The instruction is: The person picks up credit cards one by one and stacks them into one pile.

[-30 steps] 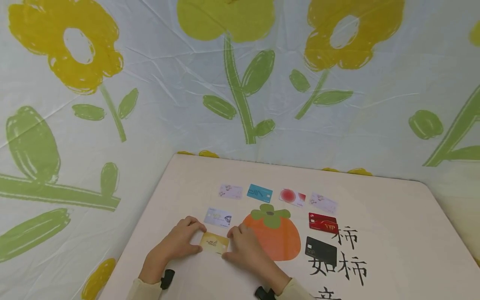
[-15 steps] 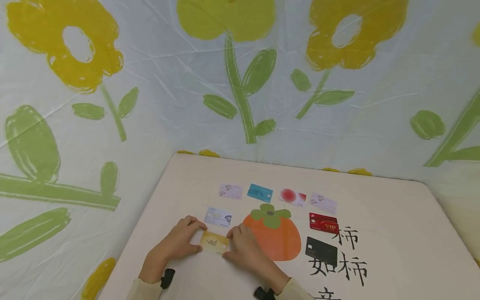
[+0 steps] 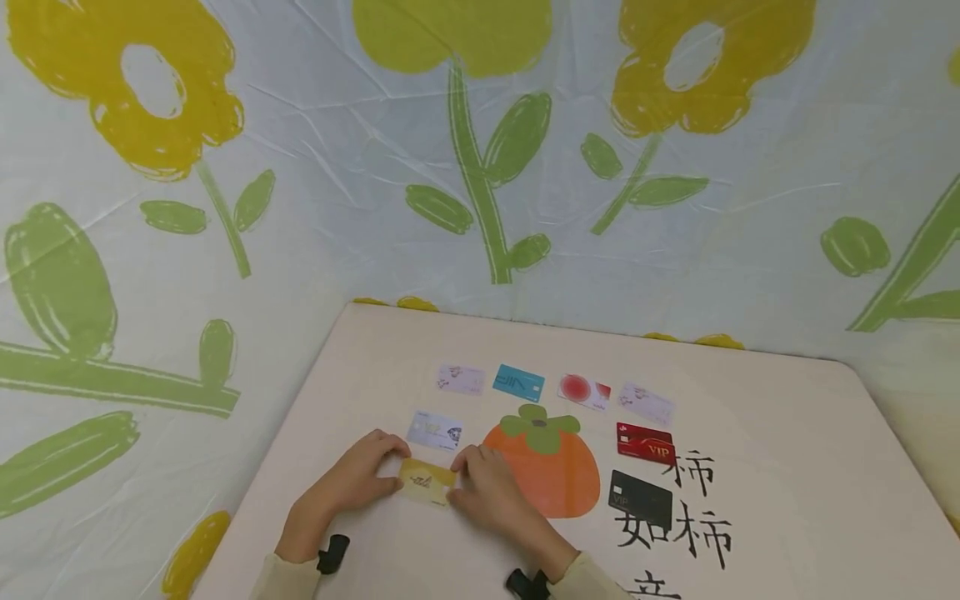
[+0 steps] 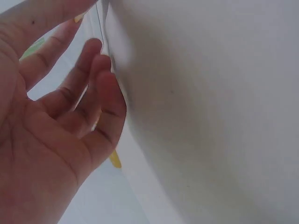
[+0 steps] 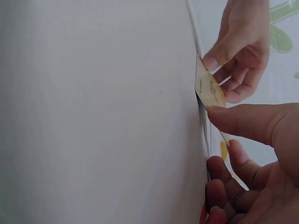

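Note:
A gold plastic card (image 3: 427, 482) lies low over the table between my two hands. My left hand (image 3: 354, 477) pinches its left end with thumb and index finger. At the other end my right hand (image 3: 491, 492) grips it the same way. The right wrist view shows the gold card (image 5: 210, 88) tilted on edge in that picture, with the right thumb (image 5: 243, 120) on its near corner and the left hand (image 5: 245, 51) beyond. The other fingers of the left hand (image 4: 70, 107) curl loosely; only a sliver of the card shows there.
A silver VIP card (image 3: 435, 431) lies just behind. Further back are a blue card (image 3: 519, 382), a red-dotted card (image 3: 585, 392) and pale cards. Right of the printed persimmon (image 3: 543, 471) lie a red card (image 3: 645, 442) and a black card (image 3: 640, 498). Flowered cloth (image 3: 315, 250) hangs behind the table.
Both thumbs have shifted slightly up along the card's ends, nearer the index fingers. The gold card stays almost in place. The head view has tilted a little.

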The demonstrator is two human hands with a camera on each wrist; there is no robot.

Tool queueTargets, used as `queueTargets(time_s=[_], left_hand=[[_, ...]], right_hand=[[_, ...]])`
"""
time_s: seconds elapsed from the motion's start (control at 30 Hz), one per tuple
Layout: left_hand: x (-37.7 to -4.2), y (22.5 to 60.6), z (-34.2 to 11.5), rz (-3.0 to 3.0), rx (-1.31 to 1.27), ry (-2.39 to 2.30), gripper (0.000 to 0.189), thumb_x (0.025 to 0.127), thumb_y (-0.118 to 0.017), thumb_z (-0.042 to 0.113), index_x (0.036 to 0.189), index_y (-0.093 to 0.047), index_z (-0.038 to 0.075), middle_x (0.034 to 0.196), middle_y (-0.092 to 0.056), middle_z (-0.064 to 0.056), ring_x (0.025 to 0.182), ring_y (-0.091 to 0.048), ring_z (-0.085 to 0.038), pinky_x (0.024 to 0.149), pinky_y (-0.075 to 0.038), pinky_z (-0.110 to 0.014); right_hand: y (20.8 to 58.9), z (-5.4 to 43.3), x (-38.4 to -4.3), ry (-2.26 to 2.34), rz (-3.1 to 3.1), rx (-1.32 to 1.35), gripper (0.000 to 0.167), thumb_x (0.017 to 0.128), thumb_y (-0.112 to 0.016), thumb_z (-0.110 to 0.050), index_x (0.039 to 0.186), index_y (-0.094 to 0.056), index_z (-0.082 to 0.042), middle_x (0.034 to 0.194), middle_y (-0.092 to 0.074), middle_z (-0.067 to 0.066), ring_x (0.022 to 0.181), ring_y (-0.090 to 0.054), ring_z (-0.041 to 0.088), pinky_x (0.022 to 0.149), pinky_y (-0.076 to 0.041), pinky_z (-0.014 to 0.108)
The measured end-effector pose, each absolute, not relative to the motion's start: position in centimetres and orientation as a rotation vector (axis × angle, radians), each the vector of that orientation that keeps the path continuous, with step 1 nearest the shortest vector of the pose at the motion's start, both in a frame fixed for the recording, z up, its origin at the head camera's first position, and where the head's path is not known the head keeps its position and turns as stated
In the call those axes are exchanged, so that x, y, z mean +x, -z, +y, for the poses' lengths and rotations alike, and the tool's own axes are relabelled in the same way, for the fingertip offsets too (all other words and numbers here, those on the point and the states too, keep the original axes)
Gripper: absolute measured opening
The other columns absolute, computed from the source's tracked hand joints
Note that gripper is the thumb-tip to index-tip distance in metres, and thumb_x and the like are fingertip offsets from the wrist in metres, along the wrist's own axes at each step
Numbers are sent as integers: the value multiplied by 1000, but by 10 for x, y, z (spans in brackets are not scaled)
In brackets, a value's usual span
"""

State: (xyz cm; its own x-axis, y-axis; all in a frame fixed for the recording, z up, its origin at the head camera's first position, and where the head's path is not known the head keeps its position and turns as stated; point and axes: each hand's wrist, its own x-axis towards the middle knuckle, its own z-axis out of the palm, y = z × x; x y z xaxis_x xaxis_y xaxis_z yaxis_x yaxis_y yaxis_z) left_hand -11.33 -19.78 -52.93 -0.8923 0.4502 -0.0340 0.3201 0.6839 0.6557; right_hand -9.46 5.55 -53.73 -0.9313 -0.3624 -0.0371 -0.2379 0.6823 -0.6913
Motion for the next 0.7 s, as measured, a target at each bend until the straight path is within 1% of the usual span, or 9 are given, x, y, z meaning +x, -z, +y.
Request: queueTargets(time_s=[0.13, 0.23, 0.37, 0.57, 0.7], left_hand=[[-113, 529, -198, 2599, 591, -1114, 31, 82, -76, 0, 108, -63, 12, 93, -60, 5, 85, -58, -13, 77, -50, -29], [-114, 530, -199, 2560, 542, -1164, 29, 84, -72, -2, 108, -62, 12, 87, -60, 7, 80, -58, -8, 72, -50, -26], [-114, 532, -199, 2562, 510, -1196, 30, 83, -72, -3, 108, -63, 13, 86, -61, 8, 78, -59, -7, 71, -51, -26], [-114, 535, -198, 2538, 501, -1273, 32, 83, -72, -4, 108, -63, 13, 90, -61, 5, 78, -60, -8, 71, -52, -25], [-114, 535, -195, 2541, 522, -1290, 34, 84, -74, -3, 111, -62, 14, 92, -62, 6, 81, -61, -9, 72, -53, -26]], right_hand=[[537, 56, -95, 1219, 2662, -469, 25, 82, -80, -14, 97, -60, -14, 85, -54, -7, 82, -48, 14, 73, -42, 29], [537, 57, -95, 1304, 2601, -452, 22, 84, -77, -11, 96, -60, -15, 81, -57, -9, 77, -51, 10, 68, -44, 26], [535, 58, -96, 1367, 2540, -420, 20, 87, -75, -11, 97, -59, -16, 81, -57, -10, 75, -53, 9, 66, -46, 24], [535, 61, -97, 1425, 2481, -399, 19, 88, -73, -9, 98, -59, -16, 82, -59, -8, 76, -55, 11, 68, -47, 25], [536, 66, -98, 1467, 2439, -387, 17, 91, -70, -8, 100, -58, -16, 83, -60, -6, 76, -56, 13, 68, -47, 25]])
